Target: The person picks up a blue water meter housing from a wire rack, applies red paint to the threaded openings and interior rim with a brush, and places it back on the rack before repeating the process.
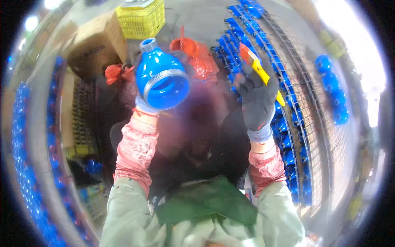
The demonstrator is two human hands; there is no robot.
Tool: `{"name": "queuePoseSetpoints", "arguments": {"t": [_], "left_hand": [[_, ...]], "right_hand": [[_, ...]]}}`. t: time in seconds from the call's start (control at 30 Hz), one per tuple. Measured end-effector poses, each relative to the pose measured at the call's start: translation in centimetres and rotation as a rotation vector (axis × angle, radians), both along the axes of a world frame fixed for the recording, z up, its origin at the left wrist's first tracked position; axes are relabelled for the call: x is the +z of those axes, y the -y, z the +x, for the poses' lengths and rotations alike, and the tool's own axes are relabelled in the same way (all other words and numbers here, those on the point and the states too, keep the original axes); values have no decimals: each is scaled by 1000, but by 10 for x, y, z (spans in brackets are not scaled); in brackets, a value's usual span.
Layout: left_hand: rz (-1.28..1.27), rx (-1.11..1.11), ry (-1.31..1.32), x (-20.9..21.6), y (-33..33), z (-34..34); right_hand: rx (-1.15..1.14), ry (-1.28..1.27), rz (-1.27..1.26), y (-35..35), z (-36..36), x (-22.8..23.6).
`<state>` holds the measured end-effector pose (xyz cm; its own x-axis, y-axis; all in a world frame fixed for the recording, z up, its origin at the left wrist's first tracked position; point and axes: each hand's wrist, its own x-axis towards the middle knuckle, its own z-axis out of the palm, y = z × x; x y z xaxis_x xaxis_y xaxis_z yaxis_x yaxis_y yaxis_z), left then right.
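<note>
Blue, silver-rimmed necked vessel (159, 66); yellow-handled, orange-tipped tool (260, 72), perhaps a brush; black right glove (259, 99); pink, finely striped cuffs (138, 142).

Gloved left hand (188, 67) has a shiny blue open-ended shell (161, 66), and the right hand (259, 99)'s got a yellow-handled tool (260, 71). Tons of glossy blue pieces (289, 158) off to the right, lol.

Losing most of the left hand (182, 57) behind a blue shell (158, 68)

Cannot trace the yellow-handled brush (261, 72) fully past the right hand (257, 96); cannot resolve the dark blur (193, 131) below the shell; find pale sleeves (127, 210) cut by the lower edge; cannot count the smeared blue rows (22, 156) far left.
</note>
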<state>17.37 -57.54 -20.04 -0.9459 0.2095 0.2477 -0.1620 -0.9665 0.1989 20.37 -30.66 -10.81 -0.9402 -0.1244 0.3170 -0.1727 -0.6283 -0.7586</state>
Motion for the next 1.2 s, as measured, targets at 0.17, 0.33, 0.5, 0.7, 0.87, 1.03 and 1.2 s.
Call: {"name": "queuePoseSetpoints", "arguments": {"t": [0.17,0.33,0.5,0.7,0.87,1.03,1.2], "left_hand": [[-22,247,-105,7,38,-6],[-603,1220,340,-5,53,-8],[265,396,-126,22,81,15],[185,457,-171,36,83,23],[131,645,-6,31,92,23],[302,396,-122,33,79,16],[203,381,-142,21,63,13]], "right_hand": [[-245,-13,443,19,-41,-28],[-206,-6,540,61,-118,-87],[-287,-195,740,92,-204,-142],[-336,-217,1025,101,-246,-166],[-278,36,926,87,-270,-173],[-348,213,605,57,-247,-159],[-386,274,585,39,-230,-162]]}}
